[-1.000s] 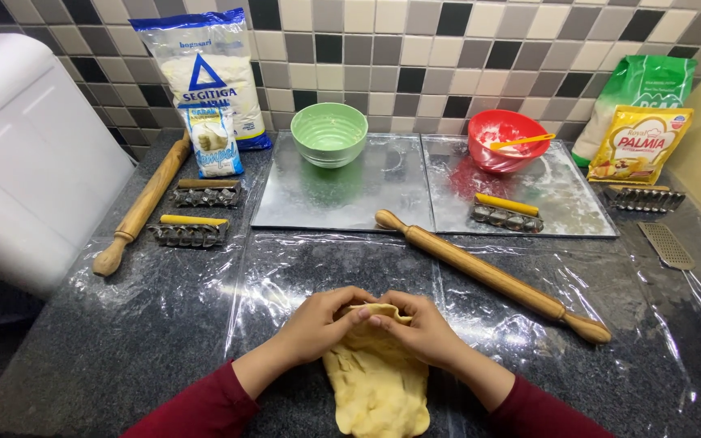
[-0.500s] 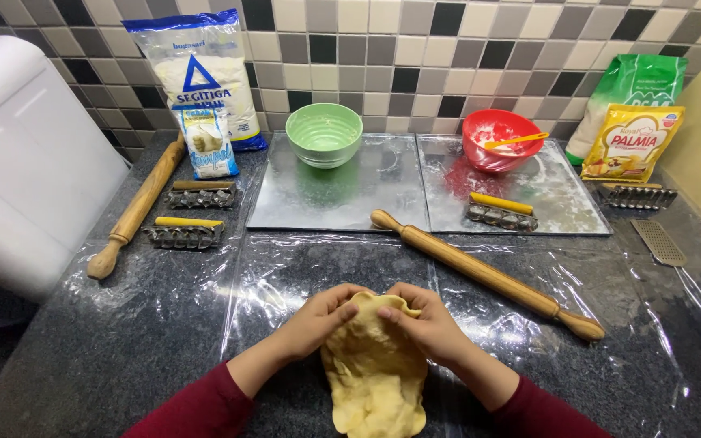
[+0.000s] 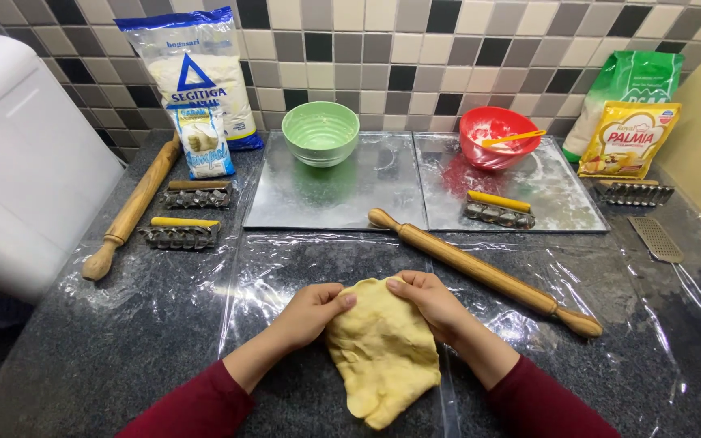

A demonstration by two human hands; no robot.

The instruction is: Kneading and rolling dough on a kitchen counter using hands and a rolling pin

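1. The left hand (image 3: 311, 307) curls its fingers against the left upper edge of a flattened slab of pale yellow dough (image 3: 383, 350), thumb tip touching it.
2. The right hand (image 3: 430, 302) mirrors this, fingers pressed together and bent over the dough's right upper edge.
3. The dough lies between both hands, equally near each; its long axis runs from the fingers back toward the person.
4. It rests on a clear plastic sheet (image 3: 285, 268).
5. Just beyond the dough, a long wooden rolling pin (image 3: 480, 271) lies diagonally, nearer the right hand.
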